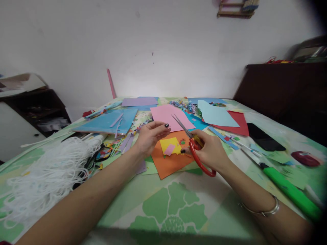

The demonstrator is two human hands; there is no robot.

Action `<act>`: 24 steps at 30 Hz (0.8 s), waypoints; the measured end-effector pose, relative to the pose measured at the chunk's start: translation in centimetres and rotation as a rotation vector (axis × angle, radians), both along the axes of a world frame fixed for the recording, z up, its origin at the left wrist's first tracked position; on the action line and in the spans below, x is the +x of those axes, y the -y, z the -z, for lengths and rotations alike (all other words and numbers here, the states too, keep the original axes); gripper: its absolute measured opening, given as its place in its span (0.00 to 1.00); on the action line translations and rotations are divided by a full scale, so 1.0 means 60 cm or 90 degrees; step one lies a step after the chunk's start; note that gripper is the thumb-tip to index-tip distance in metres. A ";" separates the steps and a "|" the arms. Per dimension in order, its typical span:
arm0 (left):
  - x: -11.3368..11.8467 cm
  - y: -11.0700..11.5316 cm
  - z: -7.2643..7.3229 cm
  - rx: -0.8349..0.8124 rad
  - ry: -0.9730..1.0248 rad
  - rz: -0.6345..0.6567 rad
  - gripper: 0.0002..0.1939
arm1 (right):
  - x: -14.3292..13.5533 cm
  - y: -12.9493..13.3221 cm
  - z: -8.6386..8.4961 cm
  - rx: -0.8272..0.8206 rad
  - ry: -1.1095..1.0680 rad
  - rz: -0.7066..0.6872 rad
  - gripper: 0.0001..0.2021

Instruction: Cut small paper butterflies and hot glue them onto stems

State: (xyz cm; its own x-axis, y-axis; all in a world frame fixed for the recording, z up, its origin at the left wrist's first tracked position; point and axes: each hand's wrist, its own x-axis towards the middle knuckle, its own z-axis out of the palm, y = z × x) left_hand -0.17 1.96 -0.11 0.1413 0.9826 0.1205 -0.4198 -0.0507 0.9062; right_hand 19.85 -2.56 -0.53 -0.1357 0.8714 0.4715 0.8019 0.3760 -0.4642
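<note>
My right hand (209, 149) is wrapped round a pair of scissors (183, 125) with red handles. Their blades point up and left over a pink sheet of paper (167, 114), the tips slightly parted. My left hand (150, 136) is closed in a pinch at the pink sheet's lower left; what lies between its fingertips, if anything, is too small to make out. Below the hands an orange sheet (163, 168) lies on the table, bearing a yellow piece of paper (166, 141), a small pink scrap (169, 149) and tiny red and green bits.
White cord (51, 173) lies heaped at left near a blue folder-like sheet (107, 119). To the right are a pale blue sheet (217, 114), a red sheet (240, 122), a black phone (264, 136), a green-handled cutter (288, 190) and a dark red mouse-like object (305, 158). Curled strips (182, 106) sit behind.
</note>
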 end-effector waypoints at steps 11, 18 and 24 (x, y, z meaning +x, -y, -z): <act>0.004 -0.006 0.015 0.138 -0.099 -0.012 0.10 | -0.003 0.004 0.003 0.036 0.094 -0.008 0.18; 0.007 0.001 0.014 0.147 -0.144 0.009 0.06 | -0.002 0.005 0.006 0.062 0.121 0.000 0.20; 0.008 0.002 0.016 0.143 -0.158 0.006 0.06 | -0.003 0.006 0.007 0.077 0.122 0.000 0.20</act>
